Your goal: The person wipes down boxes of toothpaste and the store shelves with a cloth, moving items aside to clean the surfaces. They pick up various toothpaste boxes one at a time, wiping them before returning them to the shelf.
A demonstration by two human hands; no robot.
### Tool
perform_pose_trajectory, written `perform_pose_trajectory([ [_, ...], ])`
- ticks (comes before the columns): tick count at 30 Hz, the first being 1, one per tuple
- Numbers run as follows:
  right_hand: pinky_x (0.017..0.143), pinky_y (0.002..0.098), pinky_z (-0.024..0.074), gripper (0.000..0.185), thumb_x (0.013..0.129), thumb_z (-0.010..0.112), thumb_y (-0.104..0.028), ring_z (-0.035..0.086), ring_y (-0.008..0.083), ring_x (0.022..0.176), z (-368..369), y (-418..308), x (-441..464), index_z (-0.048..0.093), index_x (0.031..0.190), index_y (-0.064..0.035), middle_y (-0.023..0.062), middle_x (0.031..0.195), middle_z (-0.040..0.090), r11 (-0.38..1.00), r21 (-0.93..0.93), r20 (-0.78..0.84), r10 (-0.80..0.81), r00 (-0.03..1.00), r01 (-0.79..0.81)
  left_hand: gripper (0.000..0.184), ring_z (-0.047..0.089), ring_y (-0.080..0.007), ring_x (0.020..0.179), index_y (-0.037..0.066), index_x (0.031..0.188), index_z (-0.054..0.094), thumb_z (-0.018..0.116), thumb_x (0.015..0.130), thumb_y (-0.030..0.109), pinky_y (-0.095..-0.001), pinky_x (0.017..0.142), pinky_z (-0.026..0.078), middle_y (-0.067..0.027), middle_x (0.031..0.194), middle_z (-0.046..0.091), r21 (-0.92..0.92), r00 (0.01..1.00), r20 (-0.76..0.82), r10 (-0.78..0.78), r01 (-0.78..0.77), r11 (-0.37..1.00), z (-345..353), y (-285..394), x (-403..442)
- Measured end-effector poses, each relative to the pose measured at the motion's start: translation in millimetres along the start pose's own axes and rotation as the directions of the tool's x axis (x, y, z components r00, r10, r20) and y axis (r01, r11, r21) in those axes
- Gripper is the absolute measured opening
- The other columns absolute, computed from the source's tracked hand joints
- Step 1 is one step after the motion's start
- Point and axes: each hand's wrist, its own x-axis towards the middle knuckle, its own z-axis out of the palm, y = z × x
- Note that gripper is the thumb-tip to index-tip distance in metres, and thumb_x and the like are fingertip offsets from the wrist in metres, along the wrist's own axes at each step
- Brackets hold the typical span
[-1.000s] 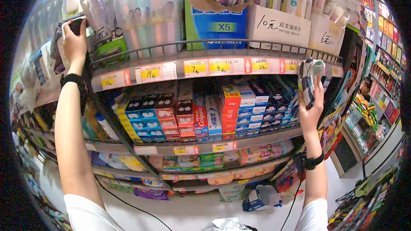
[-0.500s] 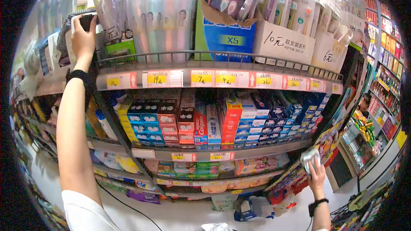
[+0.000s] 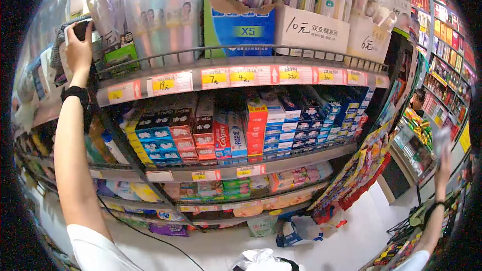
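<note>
My left hand (image 3: 79,56) is raised at the upper shelf on the left, its thumb and fingers closed about a small dark object (image 3: 81,30) whose kind I cannot make out. Grey knitted-looking fabric (image 3: 59,40) is just behind that hand. Clear-packed toothbrushes (image 3: 108,17) stand right beside it. Out at the far right, my right hand (image 3: 443,164) is smeared by motion. It grips a pale, silvery thing (image 3: 442,142), blurred too much to name.
The shelf rail (image 3: 211,80) carries yellow price tags. Below sit stacked toothpaste boxes (image 3: 223,135). Bags (image 3: 300,231) lie on the floor, and a dark cable (image 3: 145,231) runs across it. A person (image 3: 416,101) is behind a counter at the right.
My right hand has swung up and outward to the right with the pale thing. The view has turned slightly right; my left hand stays at the dark object on the upper shelf.
</note>
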Motion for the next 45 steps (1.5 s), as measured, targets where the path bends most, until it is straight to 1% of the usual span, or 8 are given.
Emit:
perform_pose_trajectory([
  [4,0.112,0.0379,0.027,0.056,0.087,0.055,-0.008,0.036,0.0307,0.136,-16.2,-54.8,150.1,0.041,0.141,-0.007,0.0139,0.147,0.04,0.915,0.358,-0.425,0.338,0.84,-0.187,0.054,0.065,-0.0408,0.09,0.02,0.12,0.051,0.055,0.086,0.061,-0.0488,0.071,0.051,-0.0189,0.098,0.068,-0.043,1.0,-0.027,0.004,-0.005,0.999,-0.4,1.3,-0.4],
  [10,0.111,0.0425,0.0298,0.052,0.081,0.056,-0.004,0.04,0.0357,0.133,-144.4,-339.5,227.7,0.049,0.133,-0.002,0.0206,0.139,0.047,0.536,0.782,-0.4,0.04,0.915,0.319,0.053,0.065,-0.0418,0.09,0.02,0.12,0.049,0.055,0.086,0.06,-0.0494,0.07,0.051,-0.0195,0.095,0.068,-0.109,0.996,-0.086,0.034,-0.044,0.993,0.9,4.5,-4.5],
  [14,0.093,0.0421,0.0476,0.059,0.064,0.065,-0.003,0.057,0.0309,0.112,-231.5,-455.4,238.6,0.059,0.123,-0.0071,0.0147,0.134,0.054,0.244,0.725,-0.618,-0.182,0.765,0.644,0.055,0.066,-0.0409,0.086,0.02,0.121,0.049,0.057,0.085,0.061,-0.0493,0.069,0.051,-0.0186,0.092,0.069,-0.109,0.999,-0.028,-0.044,0.04,0.993,-4.0,9.3,-6.1],
  [18,0.076,0.0393,0.0494,0.046,0.069,0.062,-0.013,0.059,0.0271,0.09,-306.9,-539.7,262.5,0.063,0.114,-0.0069,0.0106,0.129,0.054,0.212,0.53,-0.807,-0.172,0.565,0.821,0.055,0.066,-0.0415,0.085,0.016,0.12,0.051,0.06,0.085,0.058,-0.0494,0.067,0.051,-0.0207,0.091,0.068,-0.126,0.999,-0.026,-0.022,0.019,0.992,-12.8,17.6,-6.7],
  [22,0.073,0.0384,0.0476,0.051,0.069,0.063,-0.009,0.057,0.0278,0.088,-352.7,-606.2,280.2,0.06,0.119,-0.0091,0.0102,0.132,0.051,0.189,0.586,-0.782,-0.122,0.611,0.788,0.056,0.065,-0.0416,0.086,0.014,0.12,0.051,0.059,0.085,0.057,-0.0483,0.069,0.051,-0.0207,0.093,0.068,-0.155,0.999,-0.032,0.019,-0.024,0.988,-15.0,18.5,-7.6],
  [33,0.073,0.034,0.0455,0.034,0.077,0.061,-0.017,0.059,0.0266,0.093,-437.8,-708.5,287.9,0.067,0.108,-0.0036,0.0167,0.126,0.059,0.226,0.593,-0.769,-0.125,0.627,0.773,0.051,0.065,-0.0428,0.084,0.012,0.115,0.051,0.061,0.086,0.053,-0.0488,0.068,0.05,-0.0214,0.09,0.068,-0.119,0.999,-0.028,0.018,-0.021,0.993,-19.5,24.3,-9.4],
  [42,0.073,0.0384,0.0452,0.026,0.081,0.058,-0.019,0.058,0.0273,0.096,-393.2,-669.2,283.7,0.068,0.102,-0.008,0.0119,0.115,0.062,0.105,0.687,-0.719,-0.049,0.694,0.719,0.045,0.064,-0.0385,0.088,0.011,0.116,0.052,0.063,0.088,0.045,-0.0452,0.072,0.048,-0.02,0.096,0.066,-0.145,1.0,0.013,0.021,-0.019,0.989,-23.4,25.7,-9.1],
  [45,0.074,0.0411,0.0509,0.05,0.064,0.068,-0.01,0.061,0.0312,0.091,-350.9,-620.6,275.8,0.062,0.114,-0.0081,0.0121,0.123,0.057,0.101,0.76,-0.631,-0.121,0.767,0.642,0.047,0.064,-0.0384,0.088,0.011,0.117,0.052,0.063,0.088,0.047,-0.0451,0.073,0.049,-0.0198,0.096,0.067,-0.064,1.0,0.029,-0.011,0.013,0.998,-31.3,35.4,-10.8],
])
